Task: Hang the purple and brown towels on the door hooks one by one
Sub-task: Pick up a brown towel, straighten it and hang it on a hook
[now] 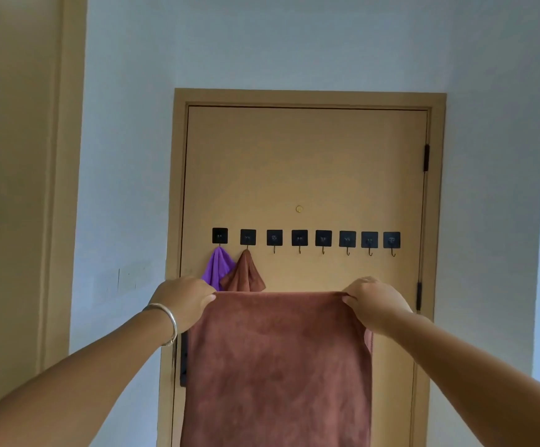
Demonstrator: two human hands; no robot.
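Right now both hands are pinching the top corners of a brown towel (pixel 278 366), the left hand (pixel 184 301) at left of centre and the right hand (pixel 375 301) at right, stretching its upper edge taut and flat, probably to find a hanging point. Above, a purple towel (pixel 217 266) and a second brown towel (pixel 244 272) are hanging from the two leftmost door hooks (pixel 299 240); six hooks to the right are waiting bare.
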